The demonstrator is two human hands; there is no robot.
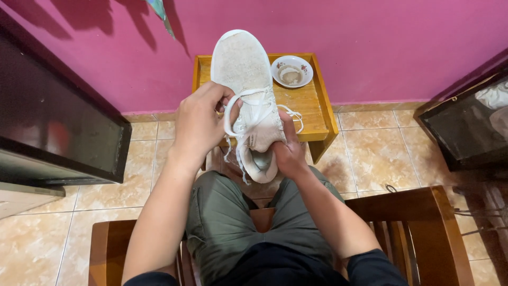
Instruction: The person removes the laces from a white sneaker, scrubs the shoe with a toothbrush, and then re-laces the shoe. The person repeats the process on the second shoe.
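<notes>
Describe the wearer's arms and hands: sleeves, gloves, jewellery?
Both hands are bare: no gloves, rings or watch visible on the left hand or the right hand. Forearms are uncovered to about the elbows, where dark, near-black sleeves begin at the frame's bottom edge. No markings can be seen.

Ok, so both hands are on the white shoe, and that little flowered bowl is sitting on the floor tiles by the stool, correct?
Not quite. The flowered bowl sits on the small wooden table, not on the floor tiles, as the head view shows. The rest holds: the left hand and right hand are both on the white shoe.
</notes>
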